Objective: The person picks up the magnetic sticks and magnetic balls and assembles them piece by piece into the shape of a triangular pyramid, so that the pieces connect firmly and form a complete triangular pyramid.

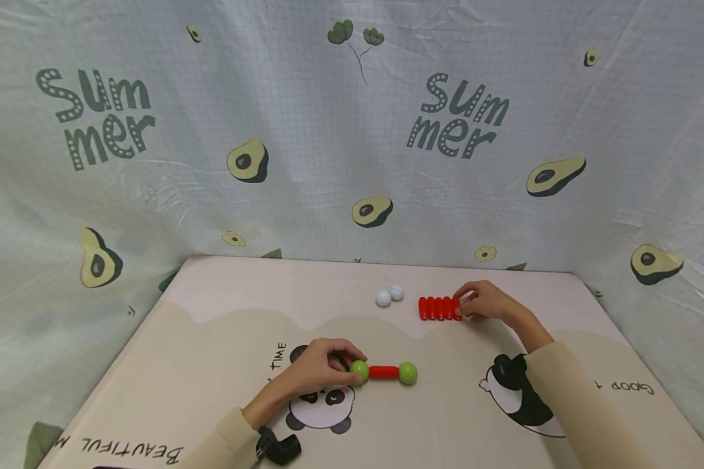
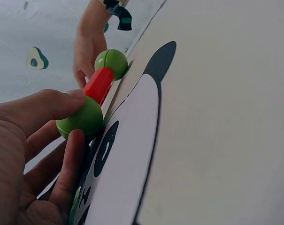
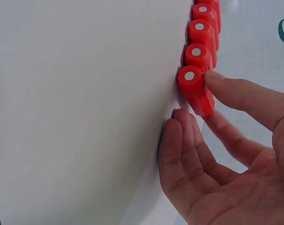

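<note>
In the head view, a red rod [image 1: 384, 372] lies on the table between two green balls, joined end to end. My left hand [image 1: 322, 368] pinches the near green ball [image 2: 83, 117] between thumb and fingers; the far green ball [image 1: 407, 372] is free. Farther back, several red rods [image 1: 436, 308] lie side by side in a row. My right hand [image 1: 488, 303] is at the row's right end, its thumb and index finger on the end rod [image 3: 194, 89]. That rod shows a pale round disc on its end and still lies close beside its neighbour.
Two white balls [image 1: 390, 296] sit together left of the red row. A black curved object [image 1: 278, 448] is by my left wrist. The table [image 1: 223, 365] has printed pandas and lettering, and a patterned cloth [image 1: 305, 130] hangs behind it.
</note>
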A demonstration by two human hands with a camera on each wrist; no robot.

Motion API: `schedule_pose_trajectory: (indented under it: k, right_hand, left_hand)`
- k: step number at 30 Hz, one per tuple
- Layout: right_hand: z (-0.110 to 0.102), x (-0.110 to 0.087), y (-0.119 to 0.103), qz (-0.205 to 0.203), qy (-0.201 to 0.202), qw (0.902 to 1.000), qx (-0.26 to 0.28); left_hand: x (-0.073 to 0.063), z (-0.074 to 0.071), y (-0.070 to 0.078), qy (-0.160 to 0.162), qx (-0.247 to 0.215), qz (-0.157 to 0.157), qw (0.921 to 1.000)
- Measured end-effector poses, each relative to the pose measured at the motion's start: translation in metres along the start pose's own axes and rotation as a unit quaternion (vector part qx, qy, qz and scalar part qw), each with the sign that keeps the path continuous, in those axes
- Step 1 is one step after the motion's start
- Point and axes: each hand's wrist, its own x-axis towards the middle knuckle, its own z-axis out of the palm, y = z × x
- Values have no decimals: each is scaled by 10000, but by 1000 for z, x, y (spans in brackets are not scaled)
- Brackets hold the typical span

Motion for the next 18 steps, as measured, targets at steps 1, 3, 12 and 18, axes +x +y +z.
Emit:
schedule_pose_trajectory:
  k: [1,3,12,18]
  right_hand:
    - [1,0,0,0,3,10000,54]
    - [1,-1,0,-2,5,9998,185]
    - [2,1,6,52,96,9974,715]
    - [3,0,8,-24,268,9958,879]
  left_hand:
    - [0,0,0,4,-4,3,10000]
    - [0,0,0,0,3,0,10000]
    - [0,0,1,-31,12,36,10000]
    - [-1,-1,2,-24,31,35,10000]
